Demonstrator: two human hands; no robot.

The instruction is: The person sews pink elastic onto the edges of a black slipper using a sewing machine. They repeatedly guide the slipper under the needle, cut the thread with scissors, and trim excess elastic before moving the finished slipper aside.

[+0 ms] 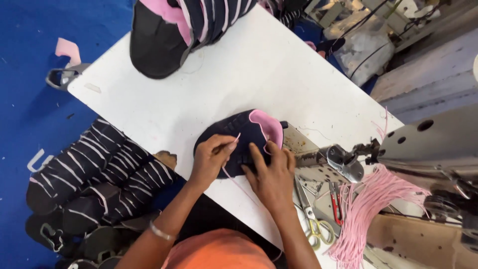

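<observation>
A shoe-stitching workshop; an industrial sewing machine (428, 149), stacked shoe uppers (89, 169), scissors (316, 224) and pink cord (368, 209) show it.

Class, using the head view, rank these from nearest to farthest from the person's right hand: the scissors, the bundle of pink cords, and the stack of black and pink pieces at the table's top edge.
From the right hand:
1. Scissors, just to its right, at the table's near edge.
2. Bundle of pink cords, farther right, under the sewing machine.
3. Stack of black and pink pieces, far across the white table, at its top edge.
</observation>
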